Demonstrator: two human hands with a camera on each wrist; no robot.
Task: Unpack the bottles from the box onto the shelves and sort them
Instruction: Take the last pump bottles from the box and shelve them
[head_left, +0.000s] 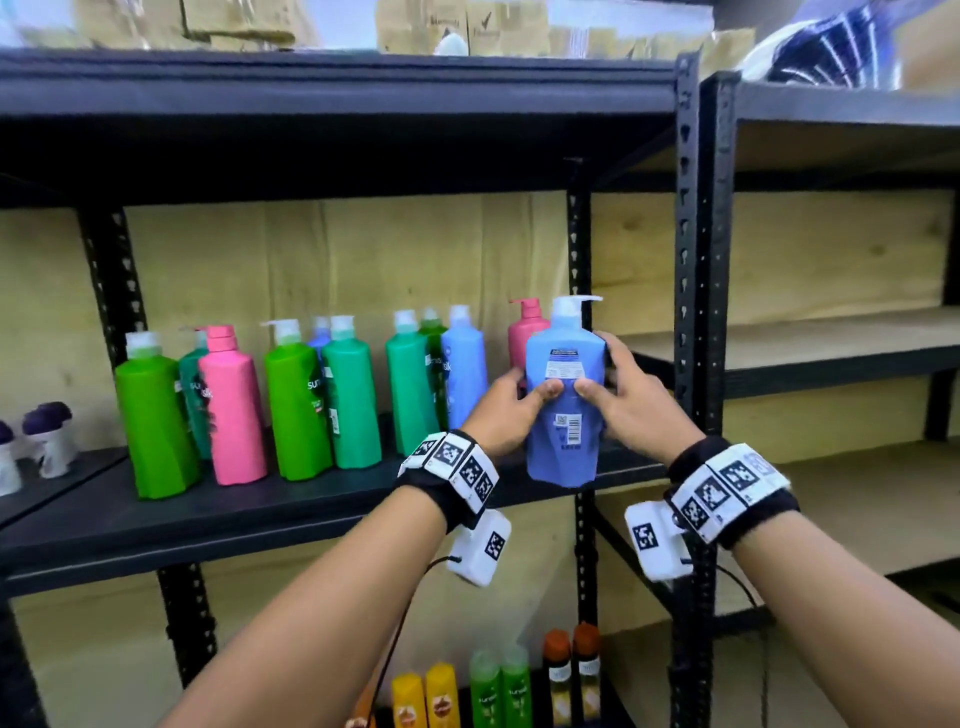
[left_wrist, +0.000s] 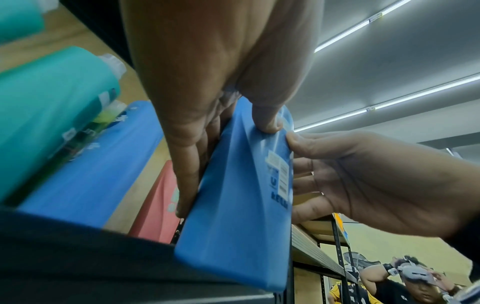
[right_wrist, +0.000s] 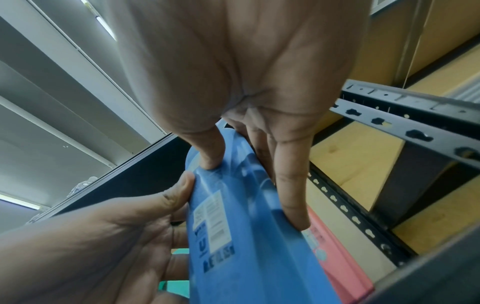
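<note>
A blue pump bottle (head_left: 565, 374) (left_wrist: 241, 205) (right_wrist: 249, 236) stands upright at the front right edge of the black shelf (head_left: 260, 514), back label facing me. My left hand (head_left: 511, 410) (left_wrist: 207, 102) grips its left side, thumb on the label face. My right hand (head_left: 621, 395) (right_wrist: 246, 102) grips its right side the same way. Behind it stands a pink pump bottle (head_left: 522, 338) (left_wrist: 158, 203) (right_wrist: 335, 259). Another blue bottle (head_left: 463, 371) (left_wrist: 91, 166) stands to the left.
Green, teal and pink pump bottles (head_left: 234, 405) fill the same shelf leftward. Black uprights (head_left: 688, 260) stand just right of the held bottle. The neighbouring rack's wooden shelves (head_left: 810, 338) lie to the right. Smaller bottles (head_left: 498, 686) stand on the shelf below. Another person (left_wrist: 405, 286) is in the background.
</note>
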